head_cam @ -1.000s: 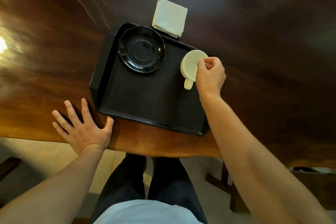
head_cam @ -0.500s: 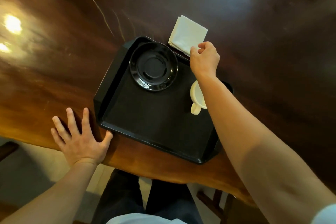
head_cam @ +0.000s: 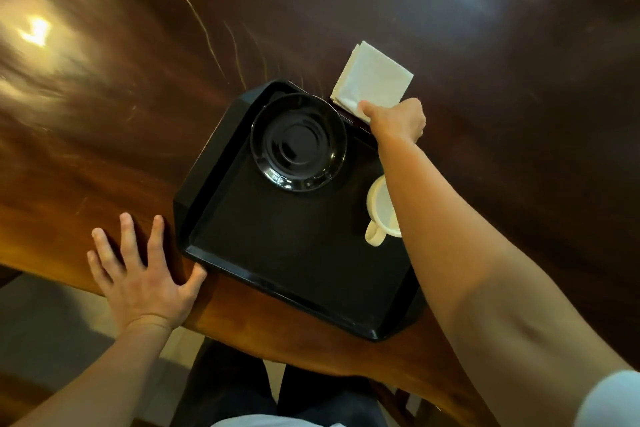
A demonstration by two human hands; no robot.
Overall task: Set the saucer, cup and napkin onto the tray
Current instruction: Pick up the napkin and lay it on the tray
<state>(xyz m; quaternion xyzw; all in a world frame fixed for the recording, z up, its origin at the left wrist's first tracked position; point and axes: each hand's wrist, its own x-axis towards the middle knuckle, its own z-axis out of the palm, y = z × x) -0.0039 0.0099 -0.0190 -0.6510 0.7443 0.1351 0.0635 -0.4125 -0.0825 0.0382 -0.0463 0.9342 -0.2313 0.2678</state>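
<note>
On the polished wooden bench (head_cam: 104,135) I noted saucer (head_cam: 299,142) and cup (head_cam: 381,208) on the tray (head_cam: 294,253), the right hand (head_cam: 398,120) pinching the napkin (head_cam: 374,81) beyond its rim, left hand (head_cam: 145,274) flat and empty; I judged lifting clear of the rim advisable.

cup (head_cam: 378,204) half behind forearm, grip on napkin (head_cam: 372,81) unclear

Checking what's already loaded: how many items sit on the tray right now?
2. The saucer sits at the tray's far left corner; the cup stands by its right edge, partly behind the forearm. The napkin lies on the table beyond it, under the right hand.
</note>
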